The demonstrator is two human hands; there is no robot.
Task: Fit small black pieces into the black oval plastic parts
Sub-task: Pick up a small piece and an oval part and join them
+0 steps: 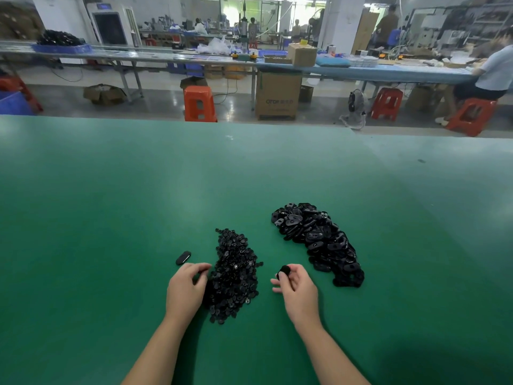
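Right hand [298,287] pinches oval part [283,271], lower centre. Left hand [186,290] curled at small-piece pile [234,276]; whether it holds one, can't tell. Pieces look light, rigid, slick: pinch edges.

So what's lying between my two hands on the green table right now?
In the head view, the lower part of the heap of small black pieces lies between the left hand and the right hand, then bare green table.
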